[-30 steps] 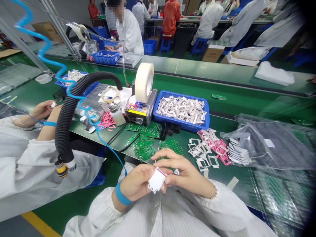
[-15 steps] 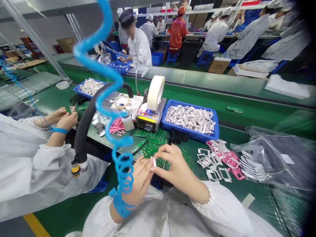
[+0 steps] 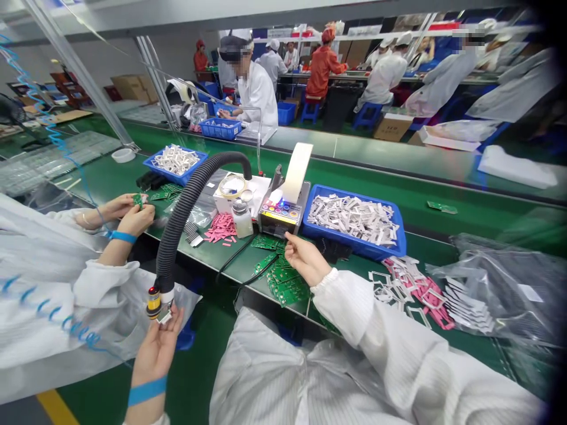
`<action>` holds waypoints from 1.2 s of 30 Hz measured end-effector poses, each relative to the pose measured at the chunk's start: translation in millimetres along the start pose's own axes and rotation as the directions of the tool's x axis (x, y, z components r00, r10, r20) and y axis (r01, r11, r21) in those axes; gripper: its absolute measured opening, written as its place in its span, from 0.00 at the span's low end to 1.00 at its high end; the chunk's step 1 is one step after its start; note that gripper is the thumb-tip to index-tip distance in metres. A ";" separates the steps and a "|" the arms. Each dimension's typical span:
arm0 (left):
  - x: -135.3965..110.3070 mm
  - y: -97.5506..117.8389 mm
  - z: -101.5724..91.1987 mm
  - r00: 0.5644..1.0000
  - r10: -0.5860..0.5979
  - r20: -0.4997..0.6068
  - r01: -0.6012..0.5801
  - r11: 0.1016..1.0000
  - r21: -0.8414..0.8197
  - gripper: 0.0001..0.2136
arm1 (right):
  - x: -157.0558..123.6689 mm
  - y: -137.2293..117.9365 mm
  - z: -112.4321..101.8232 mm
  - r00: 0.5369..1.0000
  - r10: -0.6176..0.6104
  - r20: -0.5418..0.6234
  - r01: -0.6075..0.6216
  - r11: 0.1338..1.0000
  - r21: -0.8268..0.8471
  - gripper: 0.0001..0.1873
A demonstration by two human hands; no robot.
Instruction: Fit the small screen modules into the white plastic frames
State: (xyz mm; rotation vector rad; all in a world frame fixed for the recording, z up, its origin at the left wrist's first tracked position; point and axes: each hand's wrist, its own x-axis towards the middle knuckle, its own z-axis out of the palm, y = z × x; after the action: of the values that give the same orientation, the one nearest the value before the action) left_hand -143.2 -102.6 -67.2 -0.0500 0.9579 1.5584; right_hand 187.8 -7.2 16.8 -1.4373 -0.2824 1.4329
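My left hand [image 3: 156, 348], with a blue wrist strap [image 3: 147, 391], is raised under the yellow-and-black nozzle [image 3: 153, 302] of a black corrugated hose [image 3: 186, 200]. A small pale piece [image 3: 164, 317] sits at its fingertips, right below the nozzle. My right hand [image 3: 305, 258] reaches forward with its fingers extended, holding nothing I can see. It is just above a pile of green circuit boards [image 3: 283, 283], near a tape dispenser [image 3: 281, 217]. To the left, a co-worker's hands [image 3: 121, 212] hold a small green board [image 3: 139, 200].
A blue tray of white frames [image 3: 354, 221] stands beyond my right hand. Pink and white frames [image 3: 411, 289] lie to its right, next to a plastic bag of stacked parts [image 3: 500, 289]. Pink pieces [image 3: 220, 227] and a bottle [image 3: 242, 219] stand left of the dispenser.
My hands were together over the boards, working a small white piece. Now they are apart: my left hand is up at the nozzle, and my right hand has moved forward.
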 end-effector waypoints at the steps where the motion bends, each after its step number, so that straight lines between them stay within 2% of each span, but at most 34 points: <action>1: -1.2 3.1 -1.4 1.000 -0.001 0.013 0.001 1.000 -0.008 0.23 | 0.6 -0.3 3.5 1.000 0.002 -0.014 -0.002 1.000 0.017 0.17; 4: -3.0 2.5 0.9 0.999 -0.014 0.033 0.016 0.999 -0.040 0.24 | 2.5 -2.9 11.1 0.999 -0.003 -0.045 0.005 0.999 0.051 0.16; 8: -7.9 -18.4 17.8 0.995 -0.096 0.017 0.096 0.993 -0.066 0.21 | -10.7 -3.7 13.6 0.998 -0.054 -0.025 0.056 0.997 0.049 0.11; 11: -25.6 -45.5 44.3 0.984 -0.169 0.058 0.172 0.984 -0.046 0.18 | -48.0 3.5 8.2 0.989 -0.141 0.051 0.140 0.990 0.024 0.09; 13: -45.3 -64.5 68.9 0.973 -0.209 0.100 0.213 0.977 -0.032 0.14 | -81.6 10.4 1.0 0.963 -0.221 0.154 0.230 0.972 -0.048 0.10; 14: -56.7 -73.1 82.2 0.963 -0.235 0.134 0.239 0.971 -0.018 0.12 | -98.1 13.8 -3.0 0.928 -0.283 0.243 0.320 0.939 -0.128 0.10; 15: -68.5 -80.8 95.3 0.938 -0.270 0.218 0.271 0.962 0.026 0.10 | -112.9 16.9 -7.0 0.865 -0.359 0.350 0.450 0.864 -0.226 0.09; 17: -91.2 -92.6 118.5 0.877 -0.327 0.353 0.300 0.945 0.132 0.07 | -134.5 21.4 -13.9 0.708 -0.468 0.529 0.687 0.631 -0.361 0.07; 18: -100.9 -96.9 127.7 0.843 -0.349 0.409 0.301 0.937 0.179 0.07 | -140.8 22.5 -16.7 0.642 -0.507 0.574 0.761 0.513 -0.398 0.06; 19: -109.0 -100.2 135.0 0.812 -0.367 0.454 0.299 0.929 0.216 0.08 | -144.2 22.8 -19.4 0.605 -0.544 0.581 0.796 0.429 -0.427 0.06; 21: -120.4 -104.7 144.5 0.762 -0.393 0.516 0.299 0.919 0.258 0.11 | -145.0 21.3 -24.4 0.569 -0.607 0.555 0.814 0.318 -0.486 0.07; 23: -126.3 -107.4 148.9 0.732 -0.407 0.547 0.307 0.913 0.268 0.13 | -142.0 18.2 -29.5 0.558 -0.649 0.517 0.804 0.268 -0.531 0.08; 27: -131.3 -109.5 151.0 0.708 -0.424 0.565 0.323 0.905 0.275 0.13 | -138.0 11.7 -37.5 0.568 -0.678 0.467 0.785 0.277 -0.554 0.08; 29: -133.2 -109.7 151.0 0.712 -0.431 0.553 0.325 0.902 0.285 0.14 | -138.1 8.9 -39.1 0.590 -0.667 0.455 0.773 0.302 -0.558 0.08; 33: -135.8 -109.8 151.6 0.740 -0.425 0.522 0.310 0.903 0.296 0.14 | -139.5 4.3 -39.9 0.666 -0.605 0.436 0.727 0.395 -0.562 0.09; 36: -136.3 -110.0 152.6 0.750 -0.425 0.508 0.311 0.903 0.296 0.14 | -138.6 4.1 -40.8 0.684 -0.594 0.423 0.714 0.427 -0.555 0.09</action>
State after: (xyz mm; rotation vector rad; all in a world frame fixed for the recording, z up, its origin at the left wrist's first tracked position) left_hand 56.9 -132.5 47.0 0.3294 0.5701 1.0065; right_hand 184.3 -134.3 85.6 -1.4914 -1.4764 0.7602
